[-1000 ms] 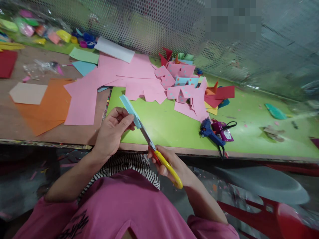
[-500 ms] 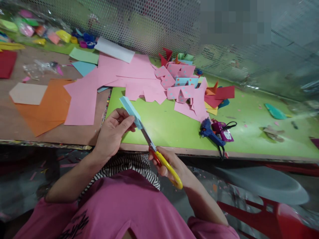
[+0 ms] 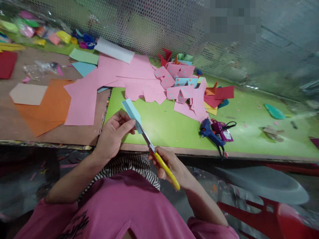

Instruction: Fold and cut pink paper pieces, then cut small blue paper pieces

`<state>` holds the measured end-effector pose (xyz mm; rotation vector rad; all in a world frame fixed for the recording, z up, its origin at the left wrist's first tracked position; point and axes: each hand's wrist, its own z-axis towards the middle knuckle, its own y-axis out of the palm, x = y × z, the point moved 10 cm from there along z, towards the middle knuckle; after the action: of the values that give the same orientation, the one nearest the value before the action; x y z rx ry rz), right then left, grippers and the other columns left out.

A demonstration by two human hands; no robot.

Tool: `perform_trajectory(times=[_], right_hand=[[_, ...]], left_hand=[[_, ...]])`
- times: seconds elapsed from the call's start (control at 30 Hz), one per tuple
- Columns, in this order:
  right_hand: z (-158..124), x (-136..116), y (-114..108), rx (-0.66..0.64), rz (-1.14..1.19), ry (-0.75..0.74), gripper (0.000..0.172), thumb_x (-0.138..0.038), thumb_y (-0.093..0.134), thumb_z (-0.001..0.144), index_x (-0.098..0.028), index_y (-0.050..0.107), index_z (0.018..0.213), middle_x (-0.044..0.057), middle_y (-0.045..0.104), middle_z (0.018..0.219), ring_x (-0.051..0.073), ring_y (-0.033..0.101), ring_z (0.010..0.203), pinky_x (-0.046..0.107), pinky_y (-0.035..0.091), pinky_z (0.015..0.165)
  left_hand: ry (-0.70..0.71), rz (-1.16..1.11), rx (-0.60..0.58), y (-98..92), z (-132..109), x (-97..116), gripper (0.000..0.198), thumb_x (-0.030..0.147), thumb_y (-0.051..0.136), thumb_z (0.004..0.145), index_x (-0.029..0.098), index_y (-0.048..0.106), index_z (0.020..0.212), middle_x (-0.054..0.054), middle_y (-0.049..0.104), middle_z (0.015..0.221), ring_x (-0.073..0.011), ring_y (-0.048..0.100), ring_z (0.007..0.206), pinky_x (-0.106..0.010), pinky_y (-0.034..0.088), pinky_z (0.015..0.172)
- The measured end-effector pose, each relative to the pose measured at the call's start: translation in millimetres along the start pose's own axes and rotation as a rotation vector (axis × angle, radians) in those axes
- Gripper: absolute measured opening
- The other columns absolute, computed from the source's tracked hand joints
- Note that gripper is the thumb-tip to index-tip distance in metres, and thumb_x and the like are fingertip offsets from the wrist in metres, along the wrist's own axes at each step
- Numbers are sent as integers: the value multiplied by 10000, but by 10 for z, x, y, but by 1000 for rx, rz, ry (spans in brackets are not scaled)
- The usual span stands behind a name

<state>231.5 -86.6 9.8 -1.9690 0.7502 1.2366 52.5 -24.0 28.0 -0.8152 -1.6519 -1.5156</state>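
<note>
Between the thumb and fingers of my left hand [image 3: 112,132] is a folded strip of light blue paper [image 3: 131,111], tilted above the table's front part. My right hand [image 3: 169,164] grips scissors [image 3: 161,164] with yellow handles. Their metal blades point up and left, and the tips meet the lower end of the blue paper close to my left thumb. The blades look nearly closed. Just beyond lie pink paper sheets [image 3: 127,68], one with notches cut in its edge.
Folded pink pieces with blue dots [image 3: 180,93] are heaped at the back. A blue glue gun [image 3: 209,131] lies beside a purple device [image 3: 221,129] on the green table top [image 3: 161,129]. Orange paper [image 3: 54,106] is at left. A red stool [image 3: 281,215] stands at lower right.
The scissor handles have come together, and the red inner part no longer shows. The blue paper has shifted slightly right and down with my left hand still holding it.
</note>
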Motion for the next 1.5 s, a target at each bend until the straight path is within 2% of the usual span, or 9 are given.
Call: perform_trajectory(times=[0.17, 0.23, 0.37, 0.6, 0.87, 1.03, 1.17, 1.33, 1.5], right_hand=[[2, 0, 7, -10, -73, 31, 568, -730, 740, 764, -199, 600, 906, -23, 555, 769, 114, 438, 646, 243, 343, 580], [4, 12, -3, -7, -112, 48, 583, -747, 757, 743, -204, 592, 878, -30, 534, 743, 117, 425, 648, 242, 330, 578], [0, 18, -38, 7, -176, 43, 634, -766, 811, 668, -199, 600, 856, -24, 553, 766, 120, 426, 674, 243, 332, 594], [-52, 40, 35, -50, -82, 8, 673, -807, 702, 765, -180, 648, 1004, 13, 598, 852, 130, 472, 708, 245, 385, 596], [-52, -12, 84, -75, -115, 43, 627, -784, 667, 809, -178, 634, 967, -24, 533, 747, 108, 409, 643, 227, 337, 539], [-61, 6, 68, -72, -151, 64, 621, -781, 663, 809, -177, 634, 950, -25, 525, 744, 108, 397, 645, 233, 332, 544], [-69, 19, 80, -82, -156, 55, 639, -799, 667, 790, -179, 635, 940, -23, 530, 745, 106, 391, 643, 227, 326, 533], [-87, 14, 103, -78, -116, 42, 639, -807, 646, 806, -183, 631, 943, -22, 532, 751, 103, 398, 643, 215, 326, 524], [-101, -2, 122, -87, -50, 31, 582, -737, 690, 809, -186, 651, 993, -10, 578, 800, 98, 445, 652, 200, 355, 522]], left_hand=[[15, 82, -71, -33, 5, 18, 208, 366, 796, 808, 201, 684, 865, 16, 664, 774, -105, 596, 665, -202, 538, 611], [30, 149, -64, -93, 19, 50, 214, 398, 772, 847, 201, 708, 903, 6, 694, 800, -104, 609, 676, -200, 541, 632], [71, 232, -40, -179, 45, 140, 173, 358, 762, 876, 201, 696, 852, 21, 676, 770, -90, 614, 665, -183, 542, 628], [22, 336, -132, -132, 64, 179, 221, 400, 787, 845, 197, 701, 829, 13, 693, 800, -108, 637, 656, -215, 580, 627], [-3, 499, -192, -51, 37, 286, 297, 464, 792, 803, 196, 665, 813, 11, 678, 740, -126, 637, 631, -228, 554, 591], [43, 679, -218, -47, 16, 378, 320, 459, 590, 941, 211, 598, 740, 4, 651, 680, -142, 644, 645, -251, 514, 604], [97, 837, -220, -41, 9, 476, 345, 418, 514, 959, 224, 544, 675, 11, 606, 617, -140, 591, 610, -268, 442, 571], [73, 871, -259, -34, 0, 473, 353, 443, 493, 961, 226, 553, 689, 2, 633, 643, -149, 597, 635, -283, 439, 592], [77, 862, -235, -74, 8, 474, 344, 429, 491, 963, 232, 555, 689, -6, 631, 651, -162, 595, 652, -292, 452, 611]])
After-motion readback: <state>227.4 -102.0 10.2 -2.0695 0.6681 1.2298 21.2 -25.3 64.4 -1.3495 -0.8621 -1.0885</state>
